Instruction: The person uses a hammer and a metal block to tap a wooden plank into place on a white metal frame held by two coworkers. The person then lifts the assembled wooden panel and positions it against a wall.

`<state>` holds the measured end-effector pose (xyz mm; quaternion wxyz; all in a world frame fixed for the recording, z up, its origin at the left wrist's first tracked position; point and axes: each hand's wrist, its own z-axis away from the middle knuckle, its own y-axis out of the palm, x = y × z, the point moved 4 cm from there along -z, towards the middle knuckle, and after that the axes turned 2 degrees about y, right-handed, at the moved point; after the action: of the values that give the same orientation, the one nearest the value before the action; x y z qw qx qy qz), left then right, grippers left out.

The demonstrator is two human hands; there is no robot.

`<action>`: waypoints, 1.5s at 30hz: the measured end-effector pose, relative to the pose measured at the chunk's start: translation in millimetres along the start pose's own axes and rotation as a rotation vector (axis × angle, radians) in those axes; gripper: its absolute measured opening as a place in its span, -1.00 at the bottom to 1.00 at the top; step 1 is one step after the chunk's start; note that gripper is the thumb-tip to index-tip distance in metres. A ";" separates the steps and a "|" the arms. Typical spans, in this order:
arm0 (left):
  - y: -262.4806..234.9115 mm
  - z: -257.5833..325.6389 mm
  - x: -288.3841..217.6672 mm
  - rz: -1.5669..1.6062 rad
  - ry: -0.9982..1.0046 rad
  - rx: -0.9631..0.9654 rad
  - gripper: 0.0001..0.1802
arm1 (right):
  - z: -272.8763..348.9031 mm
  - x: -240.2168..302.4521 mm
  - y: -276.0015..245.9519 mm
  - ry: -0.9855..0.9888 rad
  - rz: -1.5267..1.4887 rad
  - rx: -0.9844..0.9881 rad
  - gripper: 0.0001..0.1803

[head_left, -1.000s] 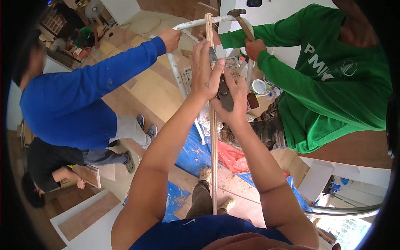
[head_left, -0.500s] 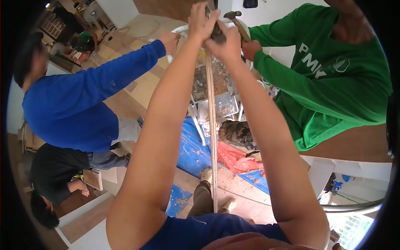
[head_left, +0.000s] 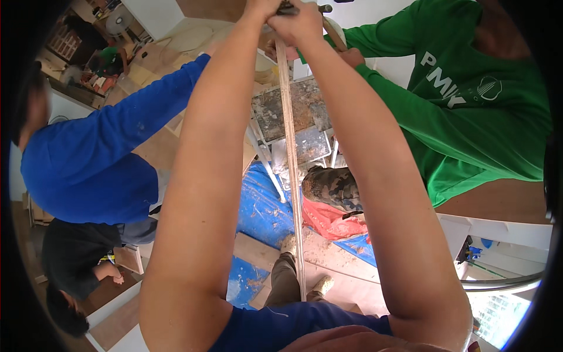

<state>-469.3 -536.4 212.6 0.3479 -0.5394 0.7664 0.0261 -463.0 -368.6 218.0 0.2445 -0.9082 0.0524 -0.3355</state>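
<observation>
Both my arms stretch far ahead, to the top edge of the view. My left hand (head_left: 262, 7) and my right hand (head_left: 298, 24) are closed around a dark hand plane (head_left: 287, 8), which is partly cut off by the frame and covered by my fingers. Beneath it, a long narrow plywood board (head_left: 289, 111) stands on edge, running from my hands back toward my waist. Close under my right hand, another person's hand (head_left: 284, 51) touches the board. A co-worker in green (head_left: 434, 111) grips a hammer (head_left: 333, 32) beside my right wrist.
A stained step platform (head_left: 299, 108) with white metal legs stands under the board. Blue tarp (head_left: 264, 205) and red sheeting (head_left: 331, 220) with wood shavings cover parts of the floor. A person in a blue sleeve (head_left: 105, 141) reaches in at left; another person in black (head_left: 76, 246) bends below.
My hands and the hand plane have moved farther ahead and slightly left, partly out of frame. The blue-sleeved person's hand is now behind my left forearm. A hand now shows at the board.
</observation>
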 end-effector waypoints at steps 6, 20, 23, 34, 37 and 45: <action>-26.8 166.5 -94.9 0.097 0.058 -0.040 -0.36 | 154.1 8.1 -68.2 -0.084 -0.083 0.025 -0.11; -3.5 43.8 -26.4 -0.027 0.191 -0.098 -0.46 | 34.5 -18.1 -16.1 -0.002 -0.256 0.138 -0.22; -4.3 32.5 -8.3 0.000 0.177 -0.133 -0.48 | 36.4 -18.0 -9.1 -0.074 -0.108 -0.035 -0.22; -46.8 169.7 -80.3 -0.089 0.043 0.043 -0.31 | 170.6 20.3 -61.6 -0.097 -0.073 -0.011 -0.06; -33.3 105.9 -51.5 0.018 0.079 -0.043 -0.35 | 101.6 3.8 -27.8 -0.132 -0.071 -0.114 -0.17; -12.5 22.1 -3.0 -0.101 -0.150 0.161 -0.37 | 46.7 8.9 -1.3 0.125 -0.150 0.083 -0.20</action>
<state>-447.1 -530.1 201.8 0.4473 -0.5441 0.7097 -0.0130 -426.5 -350.7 193.2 0.2525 -0.8759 -0.0144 -0.4109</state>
